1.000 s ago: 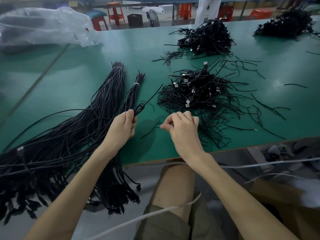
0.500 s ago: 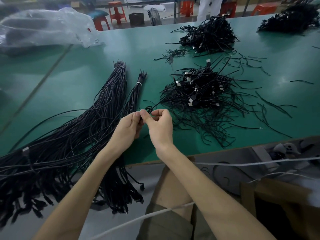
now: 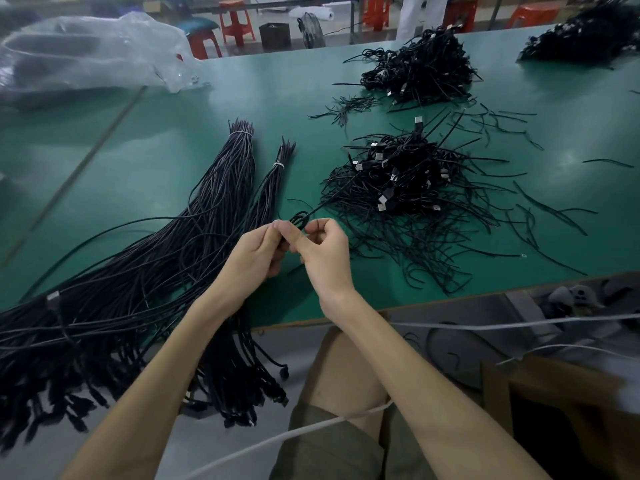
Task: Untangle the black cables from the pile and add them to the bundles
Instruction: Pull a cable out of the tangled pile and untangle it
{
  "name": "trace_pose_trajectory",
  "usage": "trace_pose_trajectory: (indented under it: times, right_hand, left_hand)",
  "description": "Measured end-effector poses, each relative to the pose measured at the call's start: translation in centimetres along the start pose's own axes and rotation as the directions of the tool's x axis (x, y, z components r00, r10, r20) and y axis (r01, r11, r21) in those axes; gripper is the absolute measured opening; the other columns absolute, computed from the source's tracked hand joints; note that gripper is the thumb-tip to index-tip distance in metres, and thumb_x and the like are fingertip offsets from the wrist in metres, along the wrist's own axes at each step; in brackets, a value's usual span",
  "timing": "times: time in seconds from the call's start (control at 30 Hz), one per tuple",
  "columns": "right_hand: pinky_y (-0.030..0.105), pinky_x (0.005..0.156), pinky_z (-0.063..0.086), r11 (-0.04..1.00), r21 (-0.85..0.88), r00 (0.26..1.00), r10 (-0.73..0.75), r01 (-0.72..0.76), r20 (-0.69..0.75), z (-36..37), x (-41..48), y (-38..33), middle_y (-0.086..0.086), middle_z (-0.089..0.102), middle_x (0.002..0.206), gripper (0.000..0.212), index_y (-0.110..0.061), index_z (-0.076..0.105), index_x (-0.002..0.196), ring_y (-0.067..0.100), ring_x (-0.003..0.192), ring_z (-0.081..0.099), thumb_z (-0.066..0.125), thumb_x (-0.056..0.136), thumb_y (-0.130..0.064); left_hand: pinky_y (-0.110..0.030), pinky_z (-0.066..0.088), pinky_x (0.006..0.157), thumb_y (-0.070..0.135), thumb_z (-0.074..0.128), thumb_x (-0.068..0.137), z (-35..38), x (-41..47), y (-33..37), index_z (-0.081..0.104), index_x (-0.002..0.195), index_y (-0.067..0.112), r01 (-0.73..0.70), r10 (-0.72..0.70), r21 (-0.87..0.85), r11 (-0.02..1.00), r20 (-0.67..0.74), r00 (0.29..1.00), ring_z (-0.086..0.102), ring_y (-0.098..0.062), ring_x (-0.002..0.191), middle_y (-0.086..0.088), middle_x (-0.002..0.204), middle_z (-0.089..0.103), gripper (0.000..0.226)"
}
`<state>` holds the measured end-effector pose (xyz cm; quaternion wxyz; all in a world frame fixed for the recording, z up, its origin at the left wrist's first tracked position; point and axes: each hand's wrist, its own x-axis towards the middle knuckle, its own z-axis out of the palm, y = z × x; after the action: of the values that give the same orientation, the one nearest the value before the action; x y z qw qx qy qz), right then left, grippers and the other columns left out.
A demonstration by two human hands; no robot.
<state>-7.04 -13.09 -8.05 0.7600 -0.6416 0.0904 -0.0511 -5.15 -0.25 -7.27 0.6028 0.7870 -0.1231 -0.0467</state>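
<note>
A green desk stood in a workshop, with red stools behind it and a clear plastic bag at its far left. The left hand and right hand had their fingers clamped on one black cable, between the tangled pile and the tied bundles.

No text, label, brand, number or sign is legible on anything in view.
</note>
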Motion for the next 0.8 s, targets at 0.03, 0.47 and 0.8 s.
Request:
trace_pose_trajectory:
  times: [0.03, 0.47, 0.8]
  right_hand:
    - [0.028, 0.072, 0.052, 1.0, 0.003, 1.0, -0.011, 0.011, 0.005, -0.1, -0.1, 0.1, 0.006, 0.065, 0.087, 0.038, -0.016, 0.055, 0.097, 0.01, 0.073, 0.059, 0.082, 0.086, -0.042]
    - [0.024, 0.068, 0.055, 0.983, -0.134, 0.991, -0.116, 0.124, 0.065, -1.1, -0.7, 0.6, -0.004, 0.07, 0.075, 0.018, -0.012, 0.069, 0.09, 0.003, 0.066, 0.063, 0.068, 0.099, -0.028]
    - [0.026, 0.071, 0.054, 0.977, -0.159, 0.988, -0.129, 0.141, 0.082, -1.0, -1.0, 0.5, -0.006, 0.069, 0.074, 0.023, -0.01, 0.066, 0.09, 0.004, 0.067, 0.062, 0.067, 0.099, -0.031]
  left_hand:
    - [-0.015, 0.028, 0.043, 0.031, 0.035, 0.113, 0.0, 0.0, 0.1, 0.056, 0.064, 0.033, 0.01, -0.01, -0.014, 1.0, -0.02, 1.0, 0.029, -0.003, 0.046, 0.016, 0.056, 0.037, 0.054]
    - [-0.017, 0.029, 0.043, 0.032, 0.035, 0.113, 0.2, 0.1, -0.3, 0.042, 0.073, 0.015, 0.019, -0.019, 0.008, 1.0, -0.1, 0.995, 0.032, -0.004, 0.047, 0.015, 0.053, 0.038, 0.045]
    - [-0.015, 0.03, 0.043, 0.036, 0.035, 0.113, 0.2, 0.1, -0.2, 0.041, 0.07, 0.017, 0.027, -0.034, -0.057, 0.998, -0.129, 0.991, 0.033, -0.003, 0.046, 0.015, 0.054, 0.04, 0.047]
